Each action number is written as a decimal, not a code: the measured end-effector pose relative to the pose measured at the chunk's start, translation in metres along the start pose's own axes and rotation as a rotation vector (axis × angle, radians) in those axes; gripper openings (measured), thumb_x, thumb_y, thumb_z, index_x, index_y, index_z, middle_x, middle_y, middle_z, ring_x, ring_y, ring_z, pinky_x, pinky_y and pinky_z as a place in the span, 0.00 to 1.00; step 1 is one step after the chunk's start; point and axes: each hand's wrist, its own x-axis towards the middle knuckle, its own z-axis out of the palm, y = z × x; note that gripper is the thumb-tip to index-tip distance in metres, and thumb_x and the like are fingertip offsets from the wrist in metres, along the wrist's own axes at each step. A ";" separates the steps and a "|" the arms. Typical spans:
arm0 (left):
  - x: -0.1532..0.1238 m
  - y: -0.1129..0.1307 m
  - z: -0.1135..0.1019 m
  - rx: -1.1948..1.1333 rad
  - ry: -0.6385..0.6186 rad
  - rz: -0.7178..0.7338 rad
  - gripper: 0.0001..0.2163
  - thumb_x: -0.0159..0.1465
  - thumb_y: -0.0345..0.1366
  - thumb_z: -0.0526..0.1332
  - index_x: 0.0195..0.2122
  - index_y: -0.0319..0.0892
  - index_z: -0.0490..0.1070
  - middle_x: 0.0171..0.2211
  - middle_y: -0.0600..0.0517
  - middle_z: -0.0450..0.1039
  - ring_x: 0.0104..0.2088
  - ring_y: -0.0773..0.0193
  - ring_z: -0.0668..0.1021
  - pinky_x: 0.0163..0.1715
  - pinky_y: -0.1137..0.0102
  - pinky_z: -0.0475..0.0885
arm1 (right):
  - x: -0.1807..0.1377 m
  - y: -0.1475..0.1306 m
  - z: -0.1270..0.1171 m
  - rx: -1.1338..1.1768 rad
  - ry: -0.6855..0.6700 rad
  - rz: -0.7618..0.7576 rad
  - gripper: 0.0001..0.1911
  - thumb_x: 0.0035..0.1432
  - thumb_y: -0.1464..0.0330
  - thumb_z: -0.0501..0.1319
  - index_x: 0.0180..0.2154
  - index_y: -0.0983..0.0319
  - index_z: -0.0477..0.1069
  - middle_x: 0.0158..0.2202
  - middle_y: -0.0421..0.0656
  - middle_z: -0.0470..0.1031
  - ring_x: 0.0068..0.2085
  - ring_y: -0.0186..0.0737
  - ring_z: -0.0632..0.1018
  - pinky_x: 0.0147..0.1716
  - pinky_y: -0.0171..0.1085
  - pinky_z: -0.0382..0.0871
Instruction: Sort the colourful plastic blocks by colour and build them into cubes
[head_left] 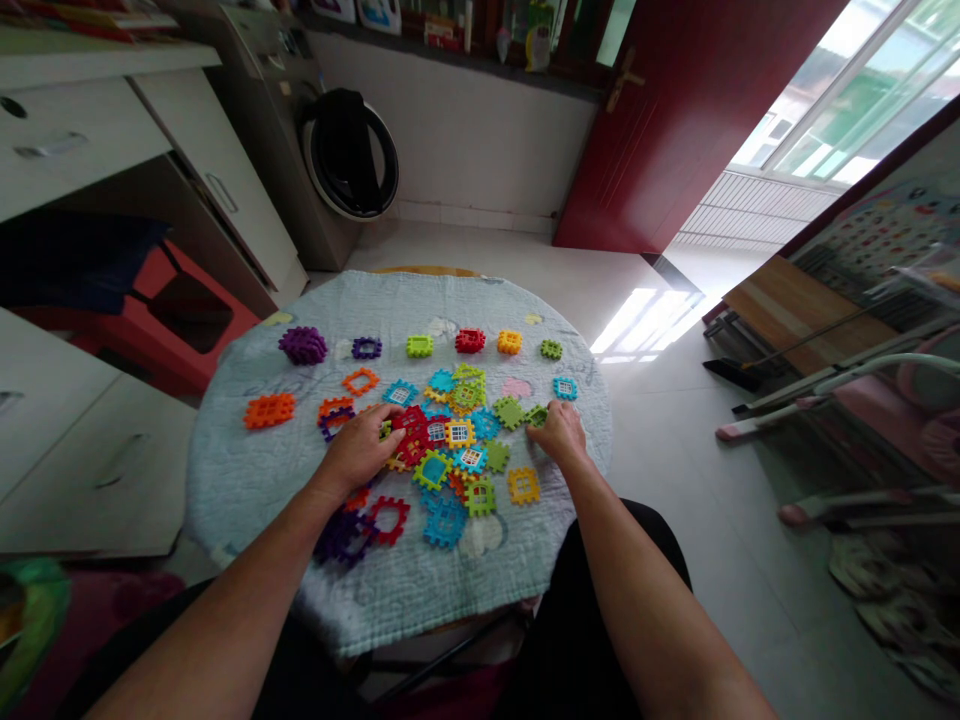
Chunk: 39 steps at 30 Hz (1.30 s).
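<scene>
A heap of flat, toothed plastic building tiles (450,440) in many colours lies on a round table covered by a pale blue quilted cloth (300,560). My left hand (364,447) rests palm down on the left edge of the heap, fingers curled over a red tile (413,432). My right hand (559,432) sits at the heap's right edge, its fingers pinched on a small green tile (535,415). Single tiles lie apart farther back: purple (303,345), green (419,346), red (470,340), orange-yellow (509,342).
White cabinets and drawers (90,150) stand at the left, with a red stool (187,310) under them. A washing machine (330,150) is at the back, a dark red door (675,120) behind. Folded frames and a pink seat (885,400) lie on the floor at the right.
</scene>
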 end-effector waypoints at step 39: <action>-0.002 0.003 -0.004 -0.029 0.015 0.003 0.17 0.57 0.42 0.54 0.43 0.41 0.71 0.44 0.46 0.76 0.45 0.55 0.77 0.49 0.63 0.69 | 0.017 -0.004 -0.005 -0.010 -0.062 -0.084 0.22 0.46 0.61 0.64 0.44 0.63 0.70 0.46 0.52 0.68 0.48 0.50 0.69 0.42 0.39 0.64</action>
